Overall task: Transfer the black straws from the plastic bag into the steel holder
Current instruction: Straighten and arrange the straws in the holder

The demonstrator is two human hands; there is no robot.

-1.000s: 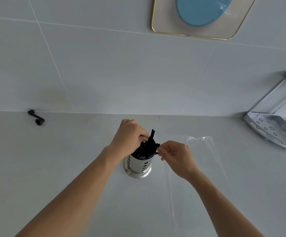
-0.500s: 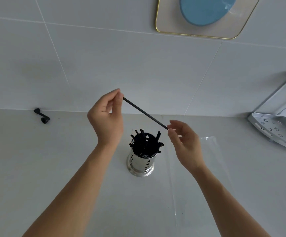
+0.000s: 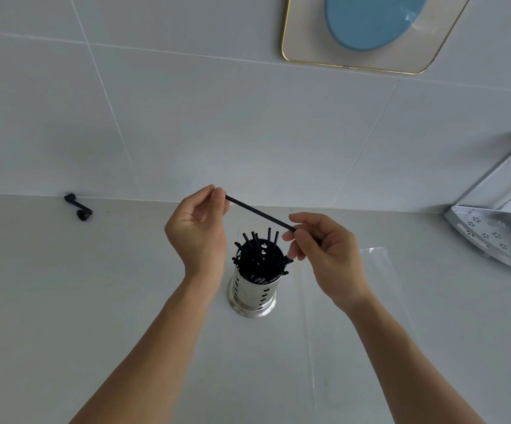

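Straw (image 3: 260, 214) ends seemingly hidden by fingers (image 3: 218, 199).

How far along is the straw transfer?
Mostly done: the steel holder is packed with black straws. In hand: one straw pinched at its ends by left hand and right hand. Left: dropping it in; the plastic bag looks empty.

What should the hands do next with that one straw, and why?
Probably tip it upright and drop it in the holder. The left hand and right hand pinch the straw by its ends, slanted above the holder, where the other straws already stand.
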